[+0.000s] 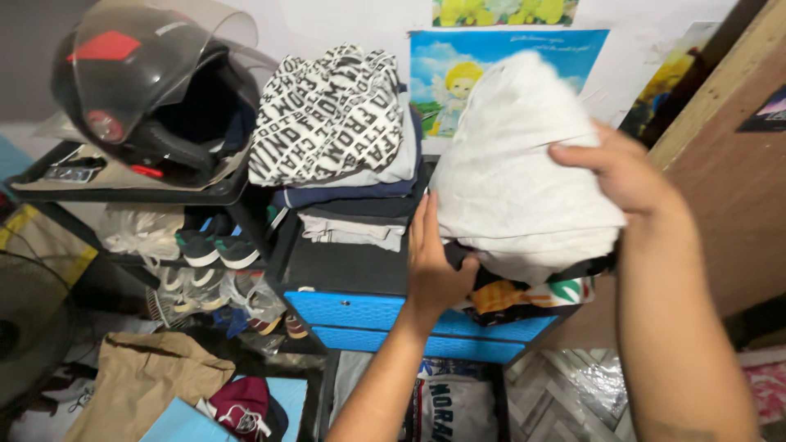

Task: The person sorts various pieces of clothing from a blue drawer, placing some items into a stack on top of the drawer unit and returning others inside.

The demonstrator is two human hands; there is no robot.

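Right of centre in the frame, both hands are gripping a folded white garment point(516, 164) that is sitting on a pile of clothes point(524, 295) atop a blue drawer unit point(368, 315). The right hand point(622, 172) is clamping the garment's right edge, thumb on top, its fingers hidden behind the cloth. The left hand point(434, 262) is pressing flat against its lower left side, fingers together and pointing up. Just left of it, a second stack point(344, 155) topped by a black-and-white printed shirt is standing. At upper left, a dark helmet point(147, 90) is resting on a shelf point(123, 192), with shoes point(217, 250) below.
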